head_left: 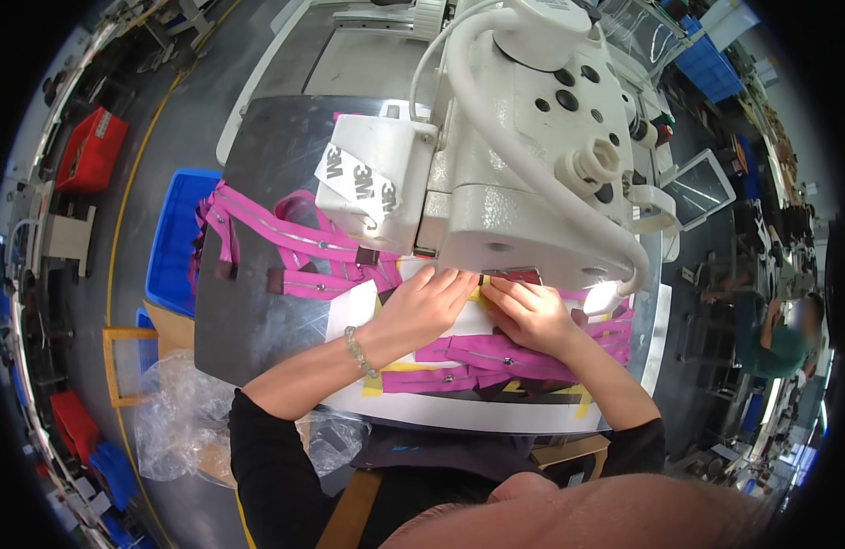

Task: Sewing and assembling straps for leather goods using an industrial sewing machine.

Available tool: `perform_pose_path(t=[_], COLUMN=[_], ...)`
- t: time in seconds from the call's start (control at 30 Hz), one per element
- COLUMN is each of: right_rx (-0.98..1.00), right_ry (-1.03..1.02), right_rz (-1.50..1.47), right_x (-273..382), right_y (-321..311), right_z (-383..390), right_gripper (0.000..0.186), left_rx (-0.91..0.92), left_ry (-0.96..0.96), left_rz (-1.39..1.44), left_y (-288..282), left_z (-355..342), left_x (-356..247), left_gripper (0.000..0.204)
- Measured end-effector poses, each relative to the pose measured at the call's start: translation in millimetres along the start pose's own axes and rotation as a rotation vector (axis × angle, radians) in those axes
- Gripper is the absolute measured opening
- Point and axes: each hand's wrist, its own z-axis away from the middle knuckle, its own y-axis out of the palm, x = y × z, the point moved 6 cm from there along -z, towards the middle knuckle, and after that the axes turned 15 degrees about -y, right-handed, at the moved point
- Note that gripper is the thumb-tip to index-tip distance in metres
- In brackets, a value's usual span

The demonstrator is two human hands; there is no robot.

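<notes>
My left hand (432, 302), with a beaded bracelet, lies with its fingers stretched out at the front edge of the white machine (532, 220), near a narrow opening. My right hand (523, 311) is beside it, fingers curled together at a yellow strip by a small dark, reddish metal part; what they hold is hidden. Pink zipper strips (285, 238) lie in a bundle to the left on the metal table (235, 320). More pink zippers (468, 361) lie below my hands over white sheeting with yellow tape.
A blue bin (171, 247) with crumpled clear plastic (185, 430) below stands left of the table. A red bin (89, 146) is across the aisle. A thick white hose (477, 101) curves over the machine. A seated person in green (775, 343) is at the far right.
</notes>
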Motion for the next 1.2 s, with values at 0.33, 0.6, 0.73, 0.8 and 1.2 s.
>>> perform_pose_path(t=[0.33,0.6,0.73,0.8,1.2], right_rx=[0.071,0.110,0.127,0.069,0.085], right_ry=[0.096,0.228,0.210,0.162,0.237], right_rz=[0.025,0.090,0.121,0.195,0.086], right_x=[2,7,9,10,11], right_y=[6,19,19,13,16], right_z=[-9,-11,-16,-21,-19], right_gripper=[0.047,0.046,0.046,0.039,0.048], left_rx=[0.059,0.187,0.018,-0.001,0.015], left_ry=[-0.081,-0.145,-0.097,-0.101,-0.160], left_rz=[0.070,0.115,0.125,0.141,-0.004], left_y=[3,6,-2,-1,4], left_z=[-2,-4,-7,-8,-7], left_x=[2,3,3,5,-13], left_gripper=[0.036,0.032,0.025,0.025,0.024])
